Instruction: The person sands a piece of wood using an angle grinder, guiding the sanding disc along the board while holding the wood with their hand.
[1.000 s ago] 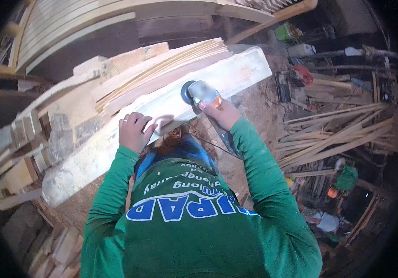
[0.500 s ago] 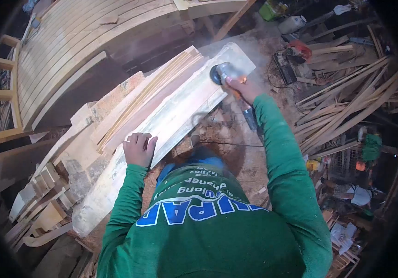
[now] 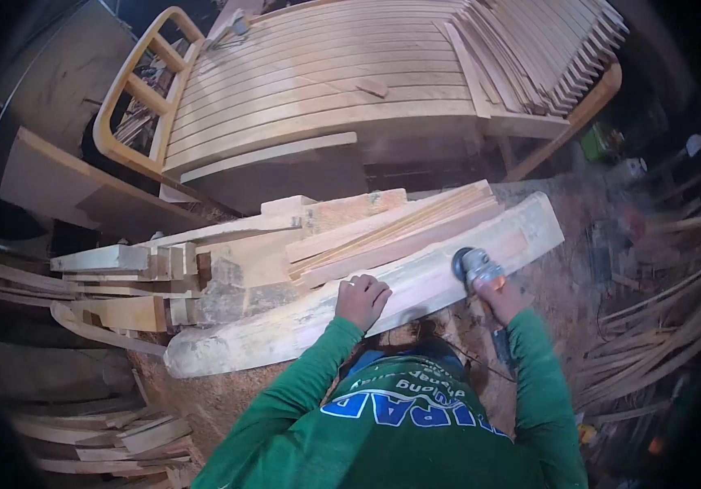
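A long, pale, rough-faced wooden board [image 3: 285, 336] lies slantwise in front of me. My left hand [image 3: 363, 301] rests across its middle, with the fingers bent toward the far edge and gripping it. My right hand [image 3: 504, 298] is wrapped round an angle grinder [image 3: 481, 269] with a grey head and an orange-and-dark body. The grinder's round dark disc [image 3: 461, 262] is at the board's upper face, right of my left hand; exact contact is hard to make out. Below my right hand, the grinder's rear end points down toward my body.
Thin wooden strips [image 3: 403, 228] lie just beyond the board. Farther back stands a large slatted wooden piece [image 3: 310, 81] with a stack of slats [image 3: 530, 57] on it. Cut blocks [image 3: 122, 314] are at the left, and long bent strips [image 3: 652, 350] at the right.
My view has swung left, so the scene sits farther right and looks flatter. Along the board, the grinder has come nearer my left hand. Both hands keep their hold.
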Motion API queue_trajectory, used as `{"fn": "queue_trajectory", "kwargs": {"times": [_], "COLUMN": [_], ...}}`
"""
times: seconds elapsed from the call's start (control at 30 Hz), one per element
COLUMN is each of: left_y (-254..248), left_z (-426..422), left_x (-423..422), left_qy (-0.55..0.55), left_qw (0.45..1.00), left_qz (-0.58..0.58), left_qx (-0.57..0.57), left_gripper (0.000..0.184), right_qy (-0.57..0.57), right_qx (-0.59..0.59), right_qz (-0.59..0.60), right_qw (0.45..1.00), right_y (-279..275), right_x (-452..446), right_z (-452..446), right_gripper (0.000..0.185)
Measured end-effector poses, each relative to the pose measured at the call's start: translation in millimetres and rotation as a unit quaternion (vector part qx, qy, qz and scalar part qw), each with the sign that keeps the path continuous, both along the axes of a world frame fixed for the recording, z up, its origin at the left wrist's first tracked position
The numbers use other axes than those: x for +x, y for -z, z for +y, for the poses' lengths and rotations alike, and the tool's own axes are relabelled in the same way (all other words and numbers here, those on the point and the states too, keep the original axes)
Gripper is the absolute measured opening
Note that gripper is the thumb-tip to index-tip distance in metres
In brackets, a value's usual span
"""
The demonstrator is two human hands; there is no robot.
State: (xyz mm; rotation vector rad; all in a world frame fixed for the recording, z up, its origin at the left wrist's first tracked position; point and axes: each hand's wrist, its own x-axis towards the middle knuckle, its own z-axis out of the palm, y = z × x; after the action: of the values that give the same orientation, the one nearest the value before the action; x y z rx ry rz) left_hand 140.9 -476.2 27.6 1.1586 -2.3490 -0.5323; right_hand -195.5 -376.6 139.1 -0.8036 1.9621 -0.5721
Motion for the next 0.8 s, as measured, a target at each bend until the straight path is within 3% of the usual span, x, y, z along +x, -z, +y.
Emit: {"fn": "queue_trajectory", "kwargs": {"times": [0.13,0.23,0.27,0.3,0.33,0.43,0.57,0.8], "left_y": [-2.6,-2.4,9.9,28.0,42.5,18.8,4.2,-2.5], "left_z": [9.3,17.8,18.3,22.8,21.6,18.7,25.0,39.5], "left_x": [56.9,111.1,131.2,152.8,175.1,219.6,263.4,290.5], "left_qy": [-0.079,-0.150,-0.181,-0.208,-0.231,-0.279,-0.347,-0.400], "left_qw": [0.997,0.987,0.978,0.966,0.950,0.956,0.934,0.915], "left_qz": [-0.018,-0.061,-0.103,-0.148,-0.211,-0.088,-0.070,-0.025], "left_qx": [-0.009,0.015,-0.019,-0.040,0.023,0.016,-0.042,-0.051], "left_gripper": [0.020,0.025,0.028,0.031,0.035,0.026,0.024,0.021], "right_qy": [-0.107,-0.148,-0.165,-0.169,-0.176,-0.171,-0.194,-0.267], "right_qx": [0.008,-0.066,-0.102,-0.067,-0.018,-0.046,0.021,0.029], "right_qz": [-0.011,-0.095,-0.047,-0.021,0.004,-0.091,-0.098,-0.078], "right_qw": [0.994,0.982,0.980,0.983,0.984,0.980,0.976,0.960], "right_y": [-1.0,11.8,3.3,-6.6,-10.1,6.5,-1.2,7.6], "right_x": [63.1,104.5,118.1,132.9,141.8,162.4,192.6,253.3], "right_z": [-12.9,-17.7,-19.0,-25.5,-25.1,-26.6,-29.6,-27.2], "right_gripper": [0.067,0.063,0.057,0.055,0.054,0.049,0.047,0.075]}}
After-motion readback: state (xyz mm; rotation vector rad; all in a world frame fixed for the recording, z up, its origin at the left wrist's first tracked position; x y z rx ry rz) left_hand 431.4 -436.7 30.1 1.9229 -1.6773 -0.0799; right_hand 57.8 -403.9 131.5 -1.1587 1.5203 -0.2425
